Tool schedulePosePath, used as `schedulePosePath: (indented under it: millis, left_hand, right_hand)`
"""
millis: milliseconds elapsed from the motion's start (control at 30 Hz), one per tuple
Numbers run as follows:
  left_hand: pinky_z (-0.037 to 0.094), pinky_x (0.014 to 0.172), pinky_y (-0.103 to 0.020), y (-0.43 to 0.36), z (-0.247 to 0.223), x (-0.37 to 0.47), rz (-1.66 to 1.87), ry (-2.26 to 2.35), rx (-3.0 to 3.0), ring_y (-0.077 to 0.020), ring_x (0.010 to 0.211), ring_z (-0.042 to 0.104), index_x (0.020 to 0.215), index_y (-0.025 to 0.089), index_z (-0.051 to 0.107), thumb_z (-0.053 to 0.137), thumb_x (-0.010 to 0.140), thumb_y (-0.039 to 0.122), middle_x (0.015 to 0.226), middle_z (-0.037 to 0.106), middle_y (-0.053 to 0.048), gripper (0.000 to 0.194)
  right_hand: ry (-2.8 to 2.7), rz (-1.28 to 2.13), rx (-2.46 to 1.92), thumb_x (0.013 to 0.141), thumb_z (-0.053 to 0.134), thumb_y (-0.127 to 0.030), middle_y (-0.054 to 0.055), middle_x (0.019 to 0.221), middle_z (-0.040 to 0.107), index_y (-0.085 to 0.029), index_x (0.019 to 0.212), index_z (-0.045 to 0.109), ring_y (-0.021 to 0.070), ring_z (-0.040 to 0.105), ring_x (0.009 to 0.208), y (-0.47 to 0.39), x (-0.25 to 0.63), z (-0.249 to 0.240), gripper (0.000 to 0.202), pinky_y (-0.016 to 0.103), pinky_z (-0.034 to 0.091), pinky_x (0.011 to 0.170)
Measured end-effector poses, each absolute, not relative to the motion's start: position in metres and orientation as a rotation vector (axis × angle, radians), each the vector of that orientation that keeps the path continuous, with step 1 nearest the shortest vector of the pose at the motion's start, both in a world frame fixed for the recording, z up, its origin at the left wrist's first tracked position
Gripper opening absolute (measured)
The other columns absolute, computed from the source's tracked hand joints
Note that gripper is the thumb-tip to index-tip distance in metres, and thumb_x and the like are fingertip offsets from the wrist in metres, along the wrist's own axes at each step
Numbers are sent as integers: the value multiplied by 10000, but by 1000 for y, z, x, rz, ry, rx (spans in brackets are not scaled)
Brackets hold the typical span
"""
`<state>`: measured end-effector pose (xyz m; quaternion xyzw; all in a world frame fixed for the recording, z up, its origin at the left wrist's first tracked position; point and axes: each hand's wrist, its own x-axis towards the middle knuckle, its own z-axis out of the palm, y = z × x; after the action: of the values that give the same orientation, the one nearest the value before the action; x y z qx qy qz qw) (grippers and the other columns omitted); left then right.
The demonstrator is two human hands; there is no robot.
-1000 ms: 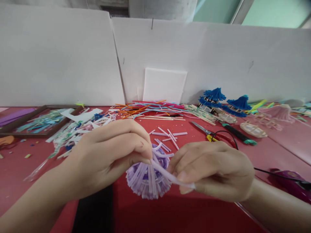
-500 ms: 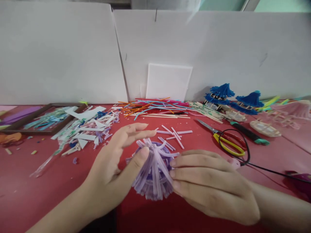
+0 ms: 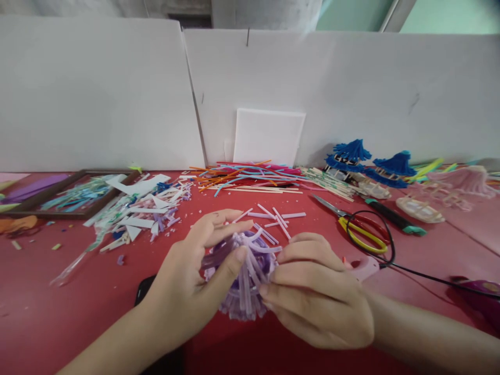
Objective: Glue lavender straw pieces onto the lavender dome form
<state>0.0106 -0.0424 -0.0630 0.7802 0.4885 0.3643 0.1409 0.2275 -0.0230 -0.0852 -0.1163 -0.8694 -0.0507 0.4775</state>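
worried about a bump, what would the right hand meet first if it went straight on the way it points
The right hand would likely meet the purple craft first; the two seem to be touching, though depth is unclear.

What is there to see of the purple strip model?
The purple strip model, soft-looking, has pale lilac strips fanning down from a peak over a darker purple ring, fringed below; a few jut rightward. It sits peak up, low centre, over the red table. The left grip touches its left side; the right grip, its right.
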Motion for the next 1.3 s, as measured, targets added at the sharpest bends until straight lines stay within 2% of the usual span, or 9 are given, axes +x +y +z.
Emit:
schedulePosePath:
  millis: [100, 200, 467, 700, 867, 1067, 1300]
  left_hand:
    - [576, 954, -345, -43, -65, 10, 1048, 1402, 2230, -244, 1240, 613, 1238, 279, 613, 524, 961, 390, 1289, 648, -73, 312]
    - [563, 977, -368, -43, -66, 10, 1033, 1419, 2215, -258, 1237, 616, 1238, 254, 597, 538, 957, 393, 1260, 675, -83, 320]
    - [554, 996, -373, -45, -64, 11, 1018, 1387, 2131, -261, 1271, 593, 1242, 255, 568, 521, 967, 395, 1306, 665, -72, 313]
    - [570, 973, -396, -43, -64, 14, 1044, 1367, 2151, -274, 1264, 599, 1264, 256, 550, 487, 981, 381, 1296, 673, -88, 315]
    - [548, 1005, -409, -42, -67, 15, 1050, 1410, 2252, -277, 1264, 596, 1268, 276, 581, 530, 955, 373, 1296, 666, -72, 331]
    - [532, 1020, -382, -45, -66, 15, 1035, 1379, 2170, -237, 1236, 619, 1263, 240, 573, 407, 1007, 340, 1283, 678, -83, 321]
    - [558, 983, -417, -43, -67, 17, 1088, 1410, 2257, -276, 1218, 626, 1257, 260, 598, 557, 928, 353, 1284, 680, -94, 344]
  right_hand:
    - [-2101, -143, -332, 822, 650, -115, -11, 713, 685, -152, 867, 729, 149, 558, 784, -25, 225, -84, 99, 338, 470, 790]
    - [-2120, -158, -336, 829, 650, -116, -16, 716, 673, -154, 871, 729, 147, 541, 799, -27, 225, -84, 96, 342, 437, 817]
    - [-2146, -72, -297, 850, 610, -98, 7, 744, 663, -130, 876, 721, 149, 550, 803, -26, 224, -87, 119, 340, 435, 778]
    - [-2153, -136, -325, 830, 621, -81, -4, 741, 659, -144, 883, 721, 141, 553, 819, -27, 225, -86, 130, 320, 435, 775]
    - [-2147, -242, -315, 862, 588, -94, -18, 729, 652, -190, 876, 737, 134, 548, 824, -24, 227, -89, 178, 317, 416, 838]
    - [-2155, -260, -343, 839, 606, -106, -23, 754, 660, -208, 892, 733, 150, 547, 844, -25, 228, -87, 171, 336, 408, 807]
    - [-2170, -257, -406, 841, 640, -158, -4, 797, 681, -208, 860, 720, 174, 545, 840, -26, 229, -85, 97, 352, 423, 763]
